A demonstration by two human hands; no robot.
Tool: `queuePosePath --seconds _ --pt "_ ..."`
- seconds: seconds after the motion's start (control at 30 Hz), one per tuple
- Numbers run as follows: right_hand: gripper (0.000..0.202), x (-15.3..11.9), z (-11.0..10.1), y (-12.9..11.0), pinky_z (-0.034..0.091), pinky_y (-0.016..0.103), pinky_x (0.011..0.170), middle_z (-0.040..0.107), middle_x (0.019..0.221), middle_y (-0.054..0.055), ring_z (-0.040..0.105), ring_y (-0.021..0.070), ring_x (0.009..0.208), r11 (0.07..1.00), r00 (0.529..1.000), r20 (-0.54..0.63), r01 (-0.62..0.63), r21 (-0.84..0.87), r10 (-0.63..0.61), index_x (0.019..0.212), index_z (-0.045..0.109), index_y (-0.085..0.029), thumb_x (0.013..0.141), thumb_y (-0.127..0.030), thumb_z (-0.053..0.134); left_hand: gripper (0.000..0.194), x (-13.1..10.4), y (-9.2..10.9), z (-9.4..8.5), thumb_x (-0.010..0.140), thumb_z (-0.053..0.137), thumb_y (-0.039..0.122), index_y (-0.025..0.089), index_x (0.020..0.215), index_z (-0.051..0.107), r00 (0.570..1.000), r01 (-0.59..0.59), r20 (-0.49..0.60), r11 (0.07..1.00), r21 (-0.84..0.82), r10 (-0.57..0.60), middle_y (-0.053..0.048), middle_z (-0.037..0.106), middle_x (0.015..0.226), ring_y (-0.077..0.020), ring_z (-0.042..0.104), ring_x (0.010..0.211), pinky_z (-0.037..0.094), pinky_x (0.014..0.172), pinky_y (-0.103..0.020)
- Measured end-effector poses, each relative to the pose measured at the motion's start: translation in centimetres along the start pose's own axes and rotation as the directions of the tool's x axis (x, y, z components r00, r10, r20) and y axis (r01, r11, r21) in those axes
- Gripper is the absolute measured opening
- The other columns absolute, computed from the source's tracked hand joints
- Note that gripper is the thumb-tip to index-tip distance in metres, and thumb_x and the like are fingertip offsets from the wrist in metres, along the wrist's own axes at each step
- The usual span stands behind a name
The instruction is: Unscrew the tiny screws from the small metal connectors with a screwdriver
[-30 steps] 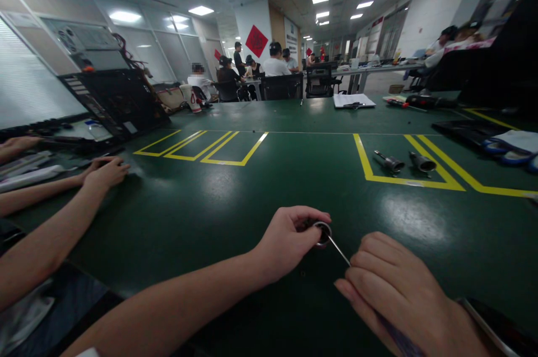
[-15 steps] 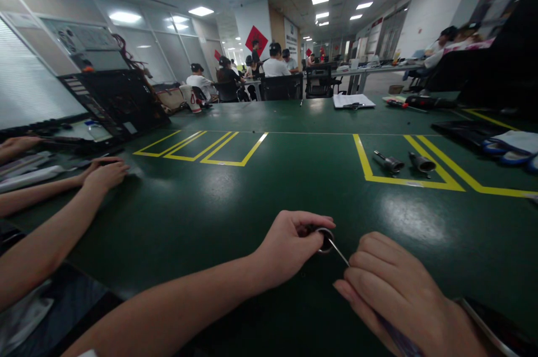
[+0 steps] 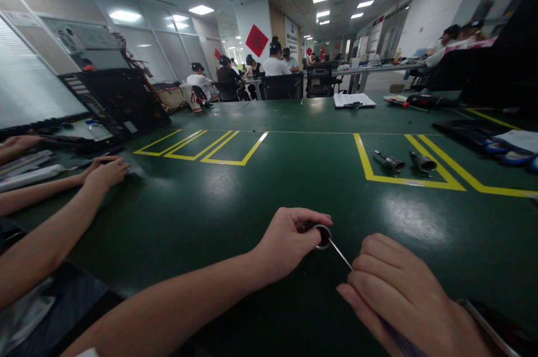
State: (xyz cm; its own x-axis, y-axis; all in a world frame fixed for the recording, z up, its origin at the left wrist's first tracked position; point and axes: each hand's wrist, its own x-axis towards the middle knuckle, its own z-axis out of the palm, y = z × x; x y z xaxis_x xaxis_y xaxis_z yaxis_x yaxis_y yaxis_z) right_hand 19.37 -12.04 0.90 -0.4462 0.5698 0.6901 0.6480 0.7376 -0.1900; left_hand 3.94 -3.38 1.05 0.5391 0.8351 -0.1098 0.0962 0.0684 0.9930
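My left hand grips a small metal cup-shaped part between thumb and fingers, its round mouth facing my right hand. Closed around a screwdriver is my right hand; the thin bright shaft runs from my fist to the mouth of the part. A bit of purplish handle shows below the palm. The shaft's tip is hidden at the part's mouth. Both hands are just above the green table. Two similar metal parts with shanks, a left one and a right one, lie inside a yellow taped outline.
Yellow tape outlines mark the table further left. At left, another person's hand rests on the table near a white tube-like thing. Papers and red-black tools lie at the back. A black tray sits right.
My left hand and the part have shifted slightly up and left. My right hand has moved a little right, and slightly more of the shaft shows between them.
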Motion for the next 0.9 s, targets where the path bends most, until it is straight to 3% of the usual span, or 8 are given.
queuePosePath --seconds 0.7,0.83,0.9 --pt "0.026 0.76 0.17 -0.53 0.027 0.028 0.049 0.050 0.053 -0.001 0.041 0.0115 0.052 0.997 1.000 -0.003 0.004 -0.080 -0.004 0.059 0.050 -0.017 0.082 -0.005 0.048 0.026 -0.08 0.17 0.17 0.068 0.059 0.008 0.012 0.091 0.069 0.999 0.020 -0.029 0.999 0.045 -0.018 -0.010 0.070 0.098 -0.0187 0.067 0.082 0.053 0.078 -0.032" --pt "0.025 0.85 -0.14 -0.67 0.029 0.027 0.047 0.050 0.052 -0.001 0.043 0.0113 0.050 1.000 0.999 -0.033 -0.011 -0.026 0.010 0.060 0.051 -0.017 0.082 -0.005 0.048 0.025 0.03 -0.15 -0.03 0.069 0.059 0.010 0.011 0.092 0.069 1.000 0.013 -0.018 0.999 0.049 -0.012 -0.010 0.070 0.096 -0.0181 0.066 0.081 0.053 0.077 -0.031" --pt "0.027 0.93 -0.63 -0.70 0.033 0.025 0.047 0.051 0.052 0.000 0.045 0.0114 0.050 0.995 0.996 -0.046 -0.072 0.072 0.075 0.061 0.052 -0.018 0.085 -0.008 0.044 0.024 0.13 -0.30 -0.19 0.069 0.059 0.010 0.011 0.092 0.068 1.000 0.000 -0.024 0.999 0.044 0.001 -0.009 0.070 0.095 -0.0179 0.066 0.082 0.053 0.077 -0.031"
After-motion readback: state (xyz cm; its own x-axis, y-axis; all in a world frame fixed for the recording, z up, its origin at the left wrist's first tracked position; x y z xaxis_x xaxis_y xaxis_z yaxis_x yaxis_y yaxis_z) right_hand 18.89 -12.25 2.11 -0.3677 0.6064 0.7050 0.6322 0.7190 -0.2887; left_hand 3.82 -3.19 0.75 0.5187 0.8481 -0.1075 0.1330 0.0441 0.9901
